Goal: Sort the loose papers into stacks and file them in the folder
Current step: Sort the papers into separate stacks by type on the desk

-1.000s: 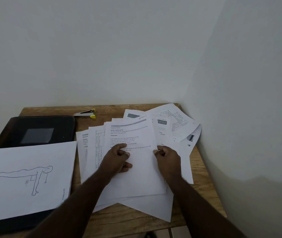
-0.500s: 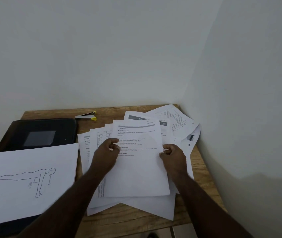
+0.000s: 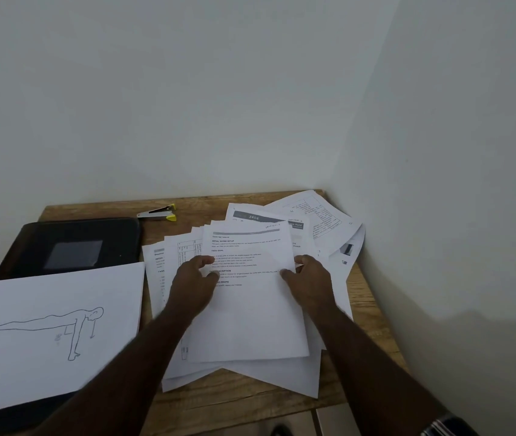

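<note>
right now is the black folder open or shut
Shut. The black folder lies flat on the wooden table with its cover down; the white sheet with a push-up drawing rests on its near part.

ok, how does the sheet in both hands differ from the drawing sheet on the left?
The held sheet carries printed text with headings; the drawing sheet shows a line figure in a plank pose. The left hand and right hand pinch the held sheet over the loose pile; the drawing sheet lies untouched, partly over the black folder. Both are white.
</note>
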